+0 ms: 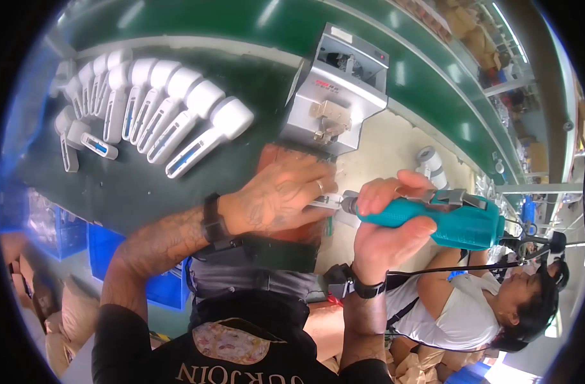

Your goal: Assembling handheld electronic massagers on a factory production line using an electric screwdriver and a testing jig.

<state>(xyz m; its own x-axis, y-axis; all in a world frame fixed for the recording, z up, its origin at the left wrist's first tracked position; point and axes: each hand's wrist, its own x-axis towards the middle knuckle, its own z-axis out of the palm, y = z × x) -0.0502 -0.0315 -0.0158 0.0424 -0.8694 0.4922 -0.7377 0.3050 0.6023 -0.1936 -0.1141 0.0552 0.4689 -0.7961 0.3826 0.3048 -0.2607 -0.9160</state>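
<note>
My right hand (pixel 387 246) is wrapped round a teal electric screwdriver (pixel 462 223), which lies nearly level with its tip pointing left. My left hand (pixel 276 195), with a ring and a black wristband, closes on a small whitish part (pixel 327 201) at the screwdriver's tip. The fingers hide most of that part, and I cannot tell whether the tip touches it. Just beyond my hands stands a grey screw feeder (pixel 337 89) with a metal outlet on its front. A reddish mat (pixel 279 238) lies under my left hand.
At the left, several white round-headed housings (pixel 196 137) with long slotted handles lie fanned out on the green table (pixel 196 192). A white cylinder (pixel 431 163) stands at the right. Blue crates (pixel 164 288) sit below the table edge. Another person (pixel 458 301) is close on my right.
</note>
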